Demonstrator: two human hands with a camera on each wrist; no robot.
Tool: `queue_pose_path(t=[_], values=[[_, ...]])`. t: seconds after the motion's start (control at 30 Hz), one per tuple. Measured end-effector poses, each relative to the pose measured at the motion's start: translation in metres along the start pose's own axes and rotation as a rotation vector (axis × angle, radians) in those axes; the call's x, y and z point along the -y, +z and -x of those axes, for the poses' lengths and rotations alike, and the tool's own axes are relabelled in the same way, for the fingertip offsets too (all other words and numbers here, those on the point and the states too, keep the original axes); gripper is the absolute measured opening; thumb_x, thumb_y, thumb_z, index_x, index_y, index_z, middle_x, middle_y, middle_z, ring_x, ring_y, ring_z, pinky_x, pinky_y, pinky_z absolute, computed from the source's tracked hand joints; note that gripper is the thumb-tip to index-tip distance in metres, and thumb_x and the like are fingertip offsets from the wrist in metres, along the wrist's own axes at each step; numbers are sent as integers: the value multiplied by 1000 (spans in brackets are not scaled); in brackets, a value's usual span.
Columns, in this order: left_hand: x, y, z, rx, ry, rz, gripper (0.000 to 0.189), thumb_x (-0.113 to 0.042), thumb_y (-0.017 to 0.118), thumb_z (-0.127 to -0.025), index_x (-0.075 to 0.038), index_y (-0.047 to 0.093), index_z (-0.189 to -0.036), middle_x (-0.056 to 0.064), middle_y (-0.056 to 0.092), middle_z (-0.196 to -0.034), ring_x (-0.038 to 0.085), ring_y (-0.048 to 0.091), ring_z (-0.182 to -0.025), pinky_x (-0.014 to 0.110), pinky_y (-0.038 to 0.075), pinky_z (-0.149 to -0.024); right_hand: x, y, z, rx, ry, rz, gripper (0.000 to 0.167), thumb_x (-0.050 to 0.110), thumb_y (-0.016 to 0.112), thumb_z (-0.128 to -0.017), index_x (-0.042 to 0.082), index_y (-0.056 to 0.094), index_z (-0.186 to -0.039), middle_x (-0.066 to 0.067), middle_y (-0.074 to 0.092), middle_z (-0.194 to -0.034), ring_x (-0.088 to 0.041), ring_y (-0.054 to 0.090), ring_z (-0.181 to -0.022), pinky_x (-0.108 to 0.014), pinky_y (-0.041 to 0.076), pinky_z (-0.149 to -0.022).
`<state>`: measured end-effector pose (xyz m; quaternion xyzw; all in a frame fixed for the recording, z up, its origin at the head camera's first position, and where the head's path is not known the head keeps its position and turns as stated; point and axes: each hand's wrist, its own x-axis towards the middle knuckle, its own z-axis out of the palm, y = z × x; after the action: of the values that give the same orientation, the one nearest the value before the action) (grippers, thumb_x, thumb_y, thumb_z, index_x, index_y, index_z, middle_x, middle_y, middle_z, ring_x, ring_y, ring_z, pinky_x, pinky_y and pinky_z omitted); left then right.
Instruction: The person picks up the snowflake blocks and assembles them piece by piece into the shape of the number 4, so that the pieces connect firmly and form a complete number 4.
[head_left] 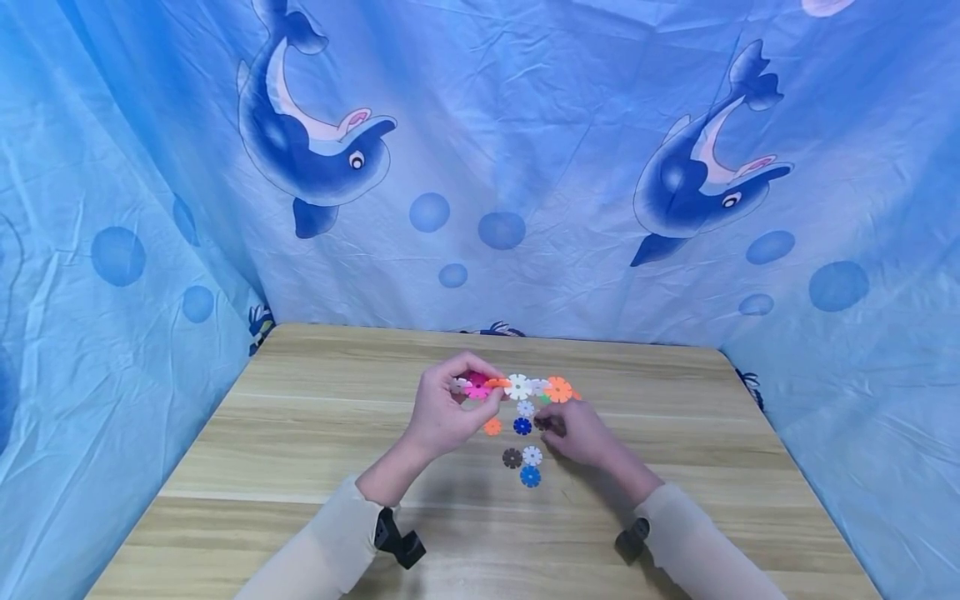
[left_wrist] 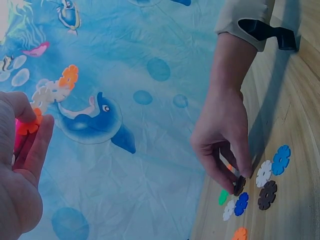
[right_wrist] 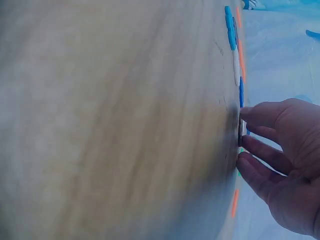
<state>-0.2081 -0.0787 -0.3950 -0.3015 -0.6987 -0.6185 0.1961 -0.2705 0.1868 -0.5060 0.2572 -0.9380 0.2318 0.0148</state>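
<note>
My left hand holds up a chain of joined notched plastic discs, gripping it near a pink disc. From there the chain runs right through a white disc to an orange disc. At the table, my right hand pinches a dark brown notched disc between thumb and fingertips. Just left of those fingertips lie a dark blue disc and a pale disc. In the right wrist view, the fingers reach down to the tabletop.
Nearer on the wooden table lie another brown disc, a white disc and a light blue disc. A loose orange disc lies beside the left hand. Blue dolphin-print cloth hangs behind and at both sides.
</note>
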Motion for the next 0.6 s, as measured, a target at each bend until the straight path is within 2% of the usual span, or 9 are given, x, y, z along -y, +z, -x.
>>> queue_pose_path(t=[0.1, 0.2, 0.37, 0.53, 0.6], values=[[-2, -1, 0, 1, -4, 0, 18, 8, 77, -85, -5, 75, -97, 14, 77, -93, 6, 68, -78, 21, 57, -58, 3, -1, 0, 11, 18, 19, 26, 12, 86, -87, 13, 81, -112, 1, 81, -101, -11, 72, -91, -35, 64, -87], [-3, -1, 0, 2, -9, -4, 18, 8, 77, -86, -6, 75, -98, 14, 77, -94, 6, 68, -79, 22, 59, -59, 5, -3, -1, 14, -6, 71, 22, 13, 88, -86, 13, 81, -107, 3, 79, -95, -9, 70, -85, -32, 64, -81], [-2, -1, 0, 3, -15, -2, 17, 7, 76, -87, -5, 75, -98, 15, 77, -96, 7, 69, -80, 23, 61, -59, 4, -3, -1, -4, -41, 155, 16, 10, 80, -89, 14, 80, -105, 4, 79, -93, -7, 69, -81, -27, 63, -76], [-2, -2, 0, 3, -24, 4, 17, 8, 76, -86, -5, 75, -98, 15, 77, -95, 7, 69, -79, 23, 61, -60, 3, -9, 4, -49, 32, 70, 22, 2, 74, -89, 10, 81, -108, 0, 79, -96, -13, 72, -89, -33, 65, -84], [-3, -2, -1, 3, -28, 1, 17, 7, 76, -86, -5, 75, -98, 15, 77, -94, 7, 69, -78, 23, 60, -59, 4, -16, 6, -64, 66, -1, 21, 1, 75, -89, 8, 81, -108, -2, 79, -97, -15, 73, -89, -34, 66, -84]])
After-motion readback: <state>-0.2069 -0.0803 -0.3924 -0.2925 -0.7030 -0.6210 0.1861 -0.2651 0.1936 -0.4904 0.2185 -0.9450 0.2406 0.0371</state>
